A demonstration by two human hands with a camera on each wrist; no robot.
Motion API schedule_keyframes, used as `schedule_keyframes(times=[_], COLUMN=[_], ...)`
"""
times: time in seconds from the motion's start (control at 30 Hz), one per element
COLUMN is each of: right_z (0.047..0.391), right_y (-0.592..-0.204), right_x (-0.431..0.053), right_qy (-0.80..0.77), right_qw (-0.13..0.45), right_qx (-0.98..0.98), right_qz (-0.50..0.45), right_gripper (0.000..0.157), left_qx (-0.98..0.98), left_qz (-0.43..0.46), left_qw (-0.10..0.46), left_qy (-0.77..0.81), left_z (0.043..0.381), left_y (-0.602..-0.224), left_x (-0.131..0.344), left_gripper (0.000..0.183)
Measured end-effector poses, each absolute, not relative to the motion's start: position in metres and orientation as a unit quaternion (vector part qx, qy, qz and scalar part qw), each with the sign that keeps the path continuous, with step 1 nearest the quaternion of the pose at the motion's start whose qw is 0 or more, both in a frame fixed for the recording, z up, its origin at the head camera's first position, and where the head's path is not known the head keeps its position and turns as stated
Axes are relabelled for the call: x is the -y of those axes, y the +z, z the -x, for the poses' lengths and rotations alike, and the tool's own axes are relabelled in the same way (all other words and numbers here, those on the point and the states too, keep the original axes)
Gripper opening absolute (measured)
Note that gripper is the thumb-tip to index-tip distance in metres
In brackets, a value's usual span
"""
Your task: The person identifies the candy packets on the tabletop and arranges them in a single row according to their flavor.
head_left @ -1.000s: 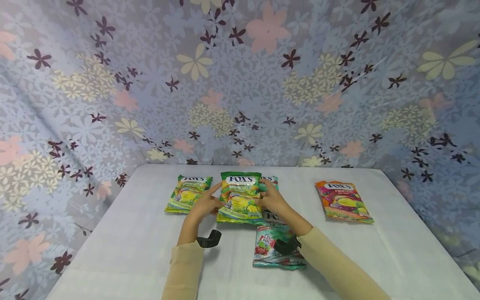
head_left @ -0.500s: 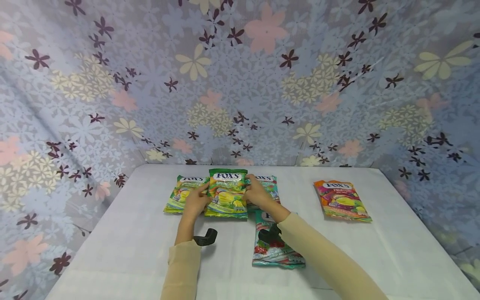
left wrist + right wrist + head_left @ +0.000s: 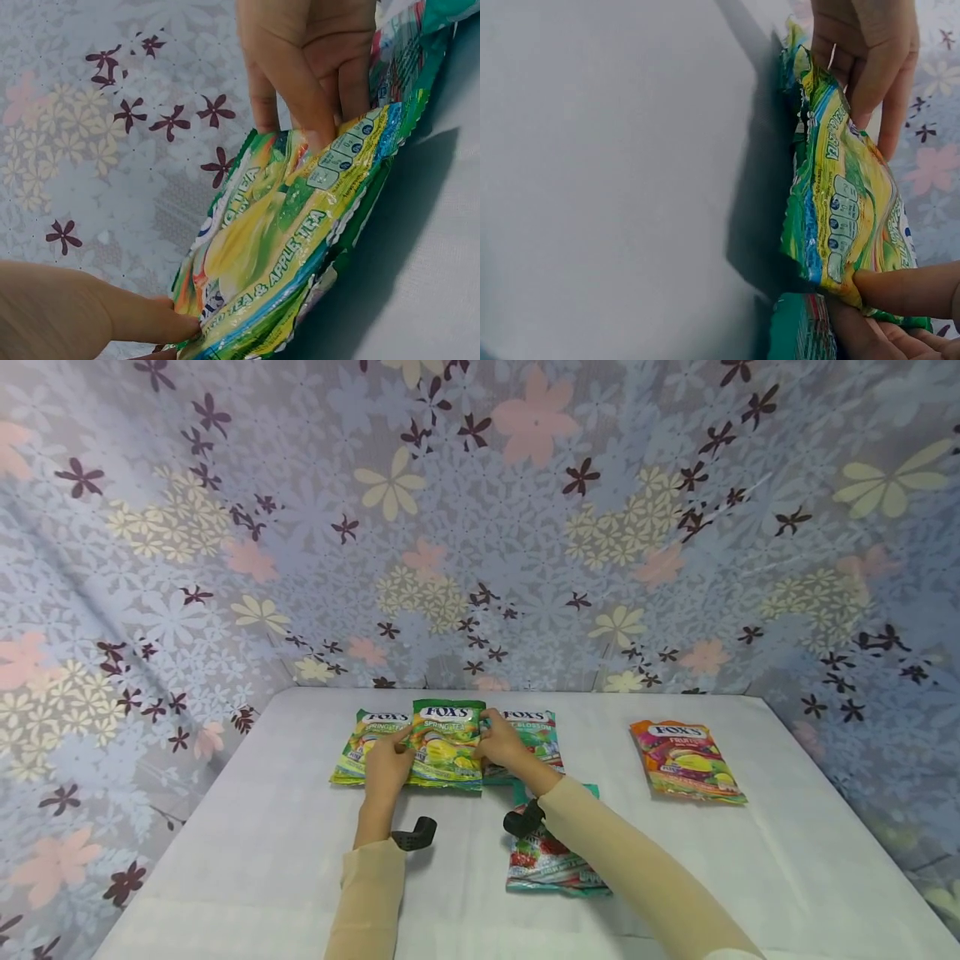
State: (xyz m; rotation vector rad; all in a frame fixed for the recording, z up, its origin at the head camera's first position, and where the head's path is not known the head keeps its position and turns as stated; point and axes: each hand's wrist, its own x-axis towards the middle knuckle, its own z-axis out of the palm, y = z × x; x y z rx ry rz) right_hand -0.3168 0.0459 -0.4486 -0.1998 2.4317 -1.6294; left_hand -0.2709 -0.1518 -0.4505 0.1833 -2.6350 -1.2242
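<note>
A green-and-yellow Fox's Spring Tea candy bag point(image 3: 444, 747) stands at the back middle in the head view, its front facing me. My left hand point(image 3: 387, 764) grips its left edge, and my right hand point(image 3: 501, 743) pinches its right edge. Both wrist views show thumbs on the printed front of the bag point(image 3: 262, 232), with the fingers behind it partly hidden. Left of it lies another Spring Tea bag point(image 3: 354, 760), overlapped by my left hand. A teal candy bag point(image 3: 538, 735) lies behind my right hand.
Nearer me, a teal Mint Blossom bag point(image 3: 555, 868) lies partly under my right sleeve. An orange-and-purple Fruits candy bag point(image 3: 686, 762) lies to the right on the white table point(image 3: 255, 860). Floral cloth point(image 3: 480, 568) hangs behind and at the sides.
Both hands have moved the Spring Tea bag leftward, beside the other Spring Tea bag. More of the teal bag at the back now shows. My right forearm has shifted left.
</note>
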Motion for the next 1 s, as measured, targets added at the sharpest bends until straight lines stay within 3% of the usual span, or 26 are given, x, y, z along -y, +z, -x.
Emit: schedule_keyframes(times=[0.23, 0.7, 1.0], right_z=[0.323, 0.323, 0.318], right_y=[-0.456, -0.454, -0.451], right_x=[-0.041, -0.039, -0.034], right_qy=[-0.505, -0.461, -0.413], right_qw=[0.083, 0.097, 0.059], right_qx=[-0.857, -0.879, -0.905], right_qz=[0.066, 0.074, 0.085], right_gripper=[0.07, 0.074, 0.066], left_qx=[0.904, 0.924, 0.926], left_qz=[-0.073, -0.092, -0.093], left_qw=[0.103, 0.094, 0.104], left_qy=[-0.41, -0.359, -0.35], left_z=[0.273, 0.273, 0.273], left_y=[-0.454, -0.452, -0.452], left_x=[0.151, 0.146, 0.144], left_gripper=[0.049, 0.046, 0.051])
